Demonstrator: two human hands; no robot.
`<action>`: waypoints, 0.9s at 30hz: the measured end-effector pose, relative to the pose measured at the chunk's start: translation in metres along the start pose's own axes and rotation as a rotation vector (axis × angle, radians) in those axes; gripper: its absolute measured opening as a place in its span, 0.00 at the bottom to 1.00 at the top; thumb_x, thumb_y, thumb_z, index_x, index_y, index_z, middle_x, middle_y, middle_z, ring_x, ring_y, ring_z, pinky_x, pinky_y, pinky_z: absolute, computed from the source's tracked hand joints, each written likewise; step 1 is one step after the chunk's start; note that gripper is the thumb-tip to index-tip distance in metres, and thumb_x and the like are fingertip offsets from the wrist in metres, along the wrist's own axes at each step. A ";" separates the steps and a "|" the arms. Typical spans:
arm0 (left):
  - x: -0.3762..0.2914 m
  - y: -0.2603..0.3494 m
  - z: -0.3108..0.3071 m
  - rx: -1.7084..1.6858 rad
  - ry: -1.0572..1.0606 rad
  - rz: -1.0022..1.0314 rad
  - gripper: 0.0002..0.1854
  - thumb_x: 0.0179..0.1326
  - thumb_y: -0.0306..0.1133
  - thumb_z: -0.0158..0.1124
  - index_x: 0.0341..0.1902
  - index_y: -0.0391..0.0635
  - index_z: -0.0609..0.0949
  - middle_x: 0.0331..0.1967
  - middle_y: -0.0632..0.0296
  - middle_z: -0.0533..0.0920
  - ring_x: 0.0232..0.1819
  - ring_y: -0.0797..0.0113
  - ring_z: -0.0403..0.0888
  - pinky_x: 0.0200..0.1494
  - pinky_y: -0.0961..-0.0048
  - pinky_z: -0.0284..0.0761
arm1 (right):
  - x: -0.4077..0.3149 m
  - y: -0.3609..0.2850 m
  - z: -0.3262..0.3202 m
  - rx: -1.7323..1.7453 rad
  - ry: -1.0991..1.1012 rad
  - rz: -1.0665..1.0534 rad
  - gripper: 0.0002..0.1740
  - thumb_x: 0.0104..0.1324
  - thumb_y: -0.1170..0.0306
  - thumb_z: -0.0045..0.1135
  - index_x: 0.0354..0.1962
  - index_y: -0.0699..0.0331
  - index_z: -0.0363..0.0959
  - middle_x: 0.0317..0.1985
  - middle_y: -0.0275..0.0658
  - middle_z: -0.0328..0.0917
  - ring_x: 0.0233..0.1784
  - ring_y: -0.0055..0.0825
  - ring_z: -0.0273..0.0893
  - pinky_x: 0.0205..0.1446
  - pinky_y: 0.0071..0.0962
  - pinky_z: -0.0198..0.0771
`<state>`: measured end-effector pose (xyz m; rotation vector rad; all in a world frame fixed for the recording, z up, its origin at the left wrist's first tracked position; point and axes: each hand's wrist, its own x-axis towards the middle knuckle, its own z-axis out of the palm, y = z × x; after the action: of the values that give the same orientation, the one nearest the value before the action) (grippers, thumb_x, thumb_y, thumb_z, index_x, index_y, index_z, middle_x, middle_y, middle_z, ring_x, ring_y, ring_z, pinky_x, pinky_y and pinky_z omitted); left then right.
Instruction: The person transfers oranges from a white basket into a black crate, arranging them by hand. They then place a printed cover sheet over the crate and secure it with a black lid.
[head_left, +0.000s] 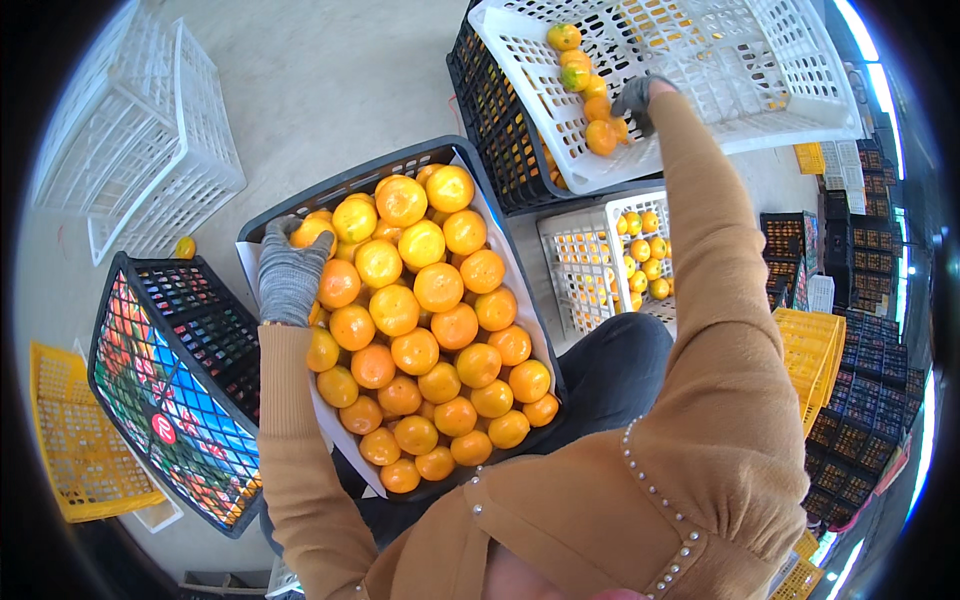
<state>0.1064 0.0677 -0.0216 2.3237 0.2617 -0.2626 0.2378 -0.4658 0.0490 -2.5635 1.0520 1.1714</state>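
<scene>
Before me a black plastic crate (471, 150), lined with white paper, holds stacked rows of orange mandarins (416, 352). My left hand (289, 274), in a grey knitted glove, is at the crate's far left corner, its thumb and fingers around a mandarin (306, 233). My right hand (636, 103), gloved too, reaches into a tilted white plastic crate (720, 97) at the upper right. Its fingers touch or nearly touch the lowest of several mandarins (598, 109) along that crate's left side. Whether they grip one is hidden by the glove.
Under the tilted crate stands a black crate (499, 112) with fruit. A white crate (574, 262) of mandarins is below it. At left are white crates (202, 142), a picture-lined black crate (180, 397), a yellow crate (82, 435) and a loose mandarin (185, 247) on the floor.
</scene>
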 end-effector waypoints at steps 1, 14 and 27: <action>-0.002 0.004 -0.001 0.064 0.002 0.003 0.27 0.53 0.39 0.69 0.55 0.44 0.74 0.51 0.46 0.79 0.54 0.51 0.77 0.59 0.65 0.70 | 0.006 0.005 0.012 -0.027 -0.056 -0.038 0.44 0.51 0.51 0.69 0.59 0.68 0.65 0.46 0.61 0.76 0.43 0.45 0.80 0.43 0.45 0.77; 0.032 -0.060 -0.002 -0.258 -0.325 0.295 0.21 0.65 0.25 0.54 0.62 0.48 0.75 0.62 0.58 0.74 0.66 0.64 0.67 0.69 0.74 0.57 | -0.064 -0.024 0.052 0.754 0.315 -0.551 0.31 0.56 0.53 0.68 0.49 0.67 0.74 0.40 0.40 0.81 0.35 0.24 0.80 0.41 0.25 0.78; -0.039 0.006 0.025 0.407 0.350 0.066 0.22 0.61 0.43 0.59 0.53 0.40 0.77 0.41 0.46 0.80 0.45 0.50 0.79 0.50 0.59 0.74 | -0.248 -0.279 0.212 0.142 0.001 -1.229 0.36 0.58 0.50 0.63 0.53 0.71 0.71 0.45 0.49 0.80 0.49 0.38 0.78 0.56 0.33 0.71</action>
<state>0.0676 0.0411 -0.0242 2.7722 0.3261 0.1420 0.1749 -0.0413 0.0340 -2.3214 -0.4691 0.6648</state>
